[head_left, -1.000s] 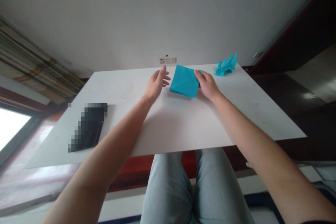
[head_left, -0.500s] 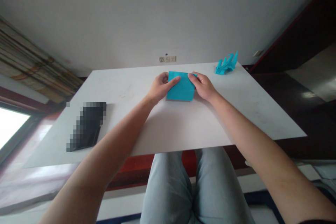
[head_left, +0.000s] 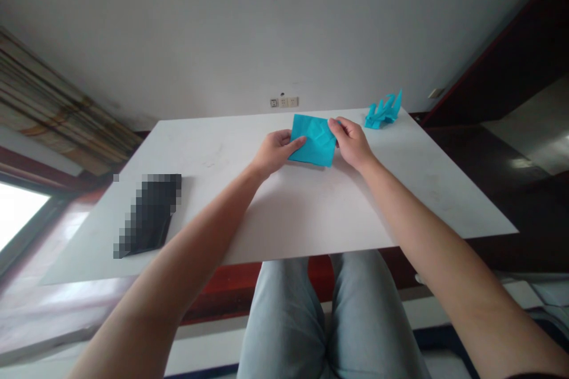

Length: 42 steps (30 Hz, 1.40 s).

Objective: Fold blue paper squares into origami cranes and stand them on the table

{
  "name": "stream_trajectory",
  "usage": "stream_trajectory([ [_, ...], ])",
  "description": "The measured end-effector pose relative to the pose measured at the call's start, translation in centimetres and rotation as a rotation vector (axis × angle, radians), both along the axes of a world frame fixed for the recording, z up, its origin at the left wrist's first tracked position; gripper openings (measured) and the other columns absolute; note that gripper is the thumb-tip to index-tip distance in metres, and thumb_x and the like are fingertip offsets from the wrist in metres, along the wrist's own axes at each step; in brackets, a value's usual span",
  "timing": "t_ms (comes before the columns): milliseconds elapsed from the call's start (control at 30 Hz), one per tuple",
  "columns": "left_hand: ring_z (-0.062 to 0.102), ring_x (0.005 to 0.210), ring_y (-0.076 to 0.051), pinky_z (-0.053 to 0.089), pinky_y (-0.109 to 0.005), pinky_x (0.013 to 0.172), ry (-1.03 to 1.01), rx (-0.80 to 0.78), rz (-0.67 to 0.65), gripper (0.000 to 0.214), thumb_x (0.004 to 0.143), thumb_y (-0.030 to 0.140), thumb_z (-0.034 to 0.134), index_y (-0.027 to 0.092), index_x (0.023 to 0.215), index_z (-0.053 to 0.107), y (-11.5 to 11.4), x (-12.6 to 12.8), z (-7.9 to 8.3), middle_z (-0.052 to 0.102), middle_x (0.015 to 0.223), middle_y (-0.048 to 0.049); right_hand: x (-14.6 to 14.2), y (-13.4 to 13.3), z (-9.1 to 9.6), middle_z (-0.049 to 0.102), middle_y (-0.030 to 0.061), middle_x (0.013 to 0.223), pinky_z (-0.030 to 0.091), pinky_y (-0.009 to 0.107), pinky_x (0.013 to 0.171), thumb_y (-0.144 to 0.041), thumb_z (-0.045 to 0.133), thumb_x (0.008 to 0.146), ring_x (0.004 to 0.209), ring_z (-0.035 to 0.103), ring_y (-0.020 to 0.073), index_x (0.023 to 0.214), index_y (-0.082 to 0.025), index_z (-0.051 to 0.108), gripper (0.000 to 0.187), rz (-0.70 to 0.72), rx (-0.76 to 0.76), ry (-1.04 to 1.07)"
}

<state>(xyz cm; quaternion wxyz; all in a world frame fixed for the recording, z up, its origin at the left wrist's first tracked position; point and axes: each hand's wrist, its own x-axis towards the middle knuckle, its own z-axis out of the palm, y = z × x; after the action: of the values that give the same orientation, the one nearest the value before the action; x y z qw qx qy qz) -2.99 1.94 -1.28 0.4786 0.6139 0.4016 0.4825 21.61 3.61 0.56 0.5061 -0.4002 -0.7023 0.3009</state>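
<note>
A square of blue folded paper (head_left: 313, 145) is held up over the white table, with faint creases across its face. My left hand (head_left: 279, 149) pinches its left side, thumb lying on the front and fingers behind. At the upper right corner my right hand (head_left: 351, 141) grips the paper between thumb and fingers. The fingertips behind the sheet are hidden.
Several blue folded-paper cranes (head_left: 383, 112) stand bunched at the table's back right. On the left lies a dark, pixelated flat object (head_left: 149, 213). The white table (head_left: 302, 219) meets the wall, where sockets (head_left: 284, 103) sit low.
The blue paper has shifted slightly right and tilted clockwise, and creases now show on its face. My left thumb sits lower along its left side. Both hands keep their hold.
</note>
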Motion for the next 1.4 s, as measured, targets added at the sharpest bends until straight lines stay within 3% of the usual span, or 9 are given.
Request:
stream_trajectory([
  [133, 0.076, 0.083, -0.022, 0.059, -0.031, 0.069, 0.017, -0.012, 0.027, 0.056, 0.093, 0.074, 0.088, 0.018, 0.095, 0.079, 0.3, -0.1, -0.1, 0.083, 0.091, -0.0086, 0.1, 0.0, 0.1, 0.04, -0.0036, 0.067, 0.032, 0.036, 0.063, -0.104, 0.064, 0.092, 0.065, 0.041, 0.0167, 0.074, -0.027, 0.046, 0.081, 0.007, -0.02, 0.012],
  [300, 0.082, 0.094, -0.025, 0.067, -0.034, 0.077, -0.094, -0.005, 0.038, 0.08, 0.083, 0.055, 0.102, 0.023, 0.148, 0.069, 0.4, -0.1, -0.2, 0.085, 0.107, -0.0096, -0.2, -0.4, -0.1, 0.041, -0.0036, 0.07, 0.032, 0.036, 0.065, -0.1, 0.065, 0.096, 0.068, 0.039, 0.0157, 0.073, -0.026, 0.046, 0.08, 0.086, -0.04, -0.07],
  [400, 0.08, 0.085, -0.024, 0.066, -0.033, 0.072, -0.049, 0.074, 0.045, 0.08, 0.087, 0.048, 0.1, 0.026, 0.156, 0.065, 0.4, -0.3, -0.3, 0.081, 0.099, -0.0062, -0.4, -0.2, -0.8, 0.046, -0.0043, 0.073, 0.035, 0.034, 0.066, -0.096, 0.072, 0.096, 0.069, 0.043, 0.0154, 0.083, -0.026, 0.054, 0.073, 0.128, -0.062, -0.039],
  [500, 0.079, 0.085, -0.024, 0.067, -0.034, 0.073, -0.075, 0.157, 0.142, 0.071, 0.092, 0.043, 0.095, 0.03, 0.155, 0.064, 0.9, -0.7, -0.5, 0.081, 0.102, -0.0055, -0.4, 0.2, -1.3, 0.058, -0.0057, 0.08, 0.04, 0.033, 0.065, -0.089, 0.083, 0.092, 0.067, 0.05, 0.0162, 0.121, -0.031, 0.061, 0.068, 0.168, -0.095, 0.061],
  [667, 0.081, 0.114, -0.028, 0.068, -0.038, 0.098, -0.06, 0.286, 0.336, 0.031, 0.096, 0.045, 0.089, 0.025, 0.117, 0.079, 1.9, -1.3, -0.7, 0.085, 0.122, -0.0096, -0.3, -0.2, -1.2, 0.069, -0.0028, 0.099, 0.049, 0.033, 0.068, -0.075, 0.091, 0.094, 0.071, 0.058, 0.0168, 0.161, -0.038, 0.053, 0.086, 0.297, -0.09, 0.056],
  [833, 0.08, 0.127, -0.031, 0.065, -0.044, 0.113, -0.039, 0.228, 0.334, 0.036, 0.098, 0.049, 0.087, 0.023, 0.122, 0.087, 1.6, -1.0, -0.3, 0.088, 0.131, -0.0115, -0.6, -0.6, -0.9, 0.066, -0.0009, 0.086, 0.045, 0.033, 0.069, -0.068, 0.083, 0.102, 0.073, 0.055, 0.0159, 0.13, -0.025, 0.083, 0.051, 0.337, -0.096, -0.085],
  [1000, 0.081, 0.122, -0.03, 0.067, -0.041, 0.102, -0.084, 0.168, 0.302, 0.049, 0.096, 0.056, 0.085, 0.021, 0.13, 0.088, 1.0, -0.8, 0.4, 0.088, 0.13, -0.0131, -0.5, -0.2, -0.4, 0.077, 0.0035, 0.096, 0.049, 0.035, 0.077, -0.053, 0.082, 0.101, 0.08, 0.061, 0.0179, 0.115, -0.025, 0.089, 0.032, 0.155, -0.048, 0.004],
  [1167, 0.08, 0.108, -0.026, 0.068, -0.038, 0.092, -0.071, 0.14, 0.281, 0.046, 0.092, 0.053, 0.086, 0.02, 0.124, 0.089, 1.0, -0.8, 0.6, 0.087, 0.119, -0.0113, 0.0, 0.6, -0.4, 0.075, 0.0026, 0.092, 0.049, 0.033, 0.074, -0.056, 0.083, 0.097, 0.079, 0.059, 0.0177, 0.111, -0.025, 0.087, 0.034, 0.018, -0.023, 0.102],
  [1400, 0.081, 0.103, -0.027, 0.068, -0.041, 0.095, -0.086, 0.123, 0.23, 0.049, 0.082, 0.035, 0.082, 0.019, 0.128, 0.088, 1.0, -0.7, 0.7, 0.088, 0.113, -0.0102, 0.2, 1.1, -0.7, 0.066, -0.0013, 0.082, 0.043, 0.03, 0.06, -0.057, 0.082, 0.095, 0.066, 0.05, 0.0147, 0.114, -0.027, 0.084, 0.036, 0.012, -0.081, 0.188],
])
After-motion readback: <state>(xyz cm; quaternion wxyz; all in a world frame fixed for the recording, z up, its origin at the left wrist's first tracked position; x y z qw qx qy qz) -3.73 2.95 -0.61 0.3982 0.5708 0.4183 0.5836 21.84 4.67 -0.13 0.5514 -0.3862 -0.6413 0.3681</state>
